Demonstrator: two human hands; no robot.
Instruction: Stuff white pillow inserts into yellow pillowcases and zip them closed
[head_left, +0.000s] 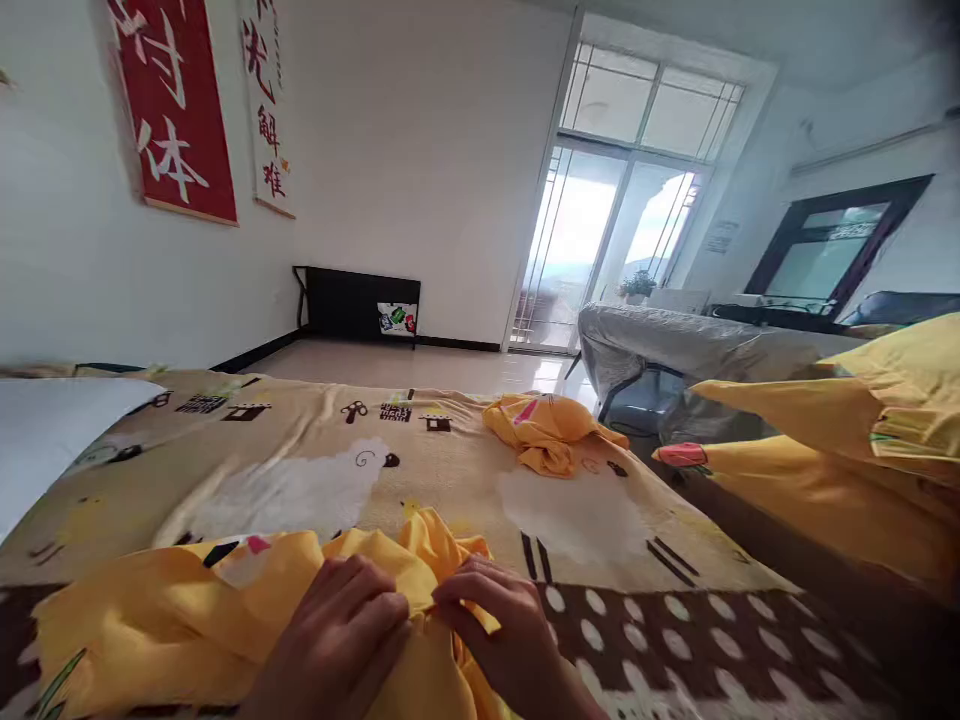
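A yellow printed cloth (180, 600) lies bunched at the near side of the bed, with a pink and black print showing on its left part. Whether it is a cover or a garment I cannot tell. My left hand (337, 630) is closed on its gathered fabric, fingers curled. Close by on the right, my right hand (502, 625) pinches the same cloth between thumb and fingers. The fingertips of both hands almost meet over a fold. Beneath lies a beige blanket (292, 520) with sheep prints and a brown dotted border.
Farther back on the bed sits a crumpled yellow cloth (551, 425). More yellow fabric (825, 480) hangs or is piled at the right. A white pillow-like object (60, 430) is at the left edge. Beyond stand a plastic-covered piece of furniture (675, 340) and a black folded table (352, 305).
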